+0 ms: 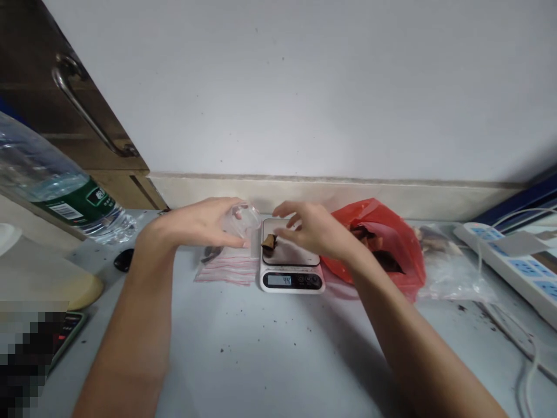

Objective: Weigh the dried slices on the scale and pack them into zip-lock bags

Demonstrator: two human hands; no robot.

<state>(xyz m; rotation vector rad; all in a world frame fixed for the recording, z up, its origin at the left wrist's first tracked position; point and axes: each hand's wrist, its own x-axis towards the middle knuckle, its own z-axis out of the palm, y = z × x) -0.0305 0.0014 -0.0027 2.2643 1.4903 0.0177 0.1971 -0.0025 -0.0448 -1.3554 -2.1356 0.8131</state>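
Note:
A white digital kitchen scale (292, 280) stands against the wall with its display lit, reading something like 44. On the left part of its metal plate lies a small brown dried piece (268, 242). My left hand (213, 223) grips a clear plastic cup (244, 219), tilted just left of the scale. Over the plate hovers my right hand (307, 226), its fingers bent and apart, with nothing visible in them. To its right, a red plastic bag (391, 238) gapes around brown dried chunks (369, 238). Beneath the cup is a stack of zip bags (228, 270) with red seal lines.
A large water bottle (82, 191) and a pale container (39, 267) are at the left. On the right are a clear bag of pale pieces (444, 261), a white power strip (513, 261) and cables. Dark crumbs dot the grey table (261, 360).

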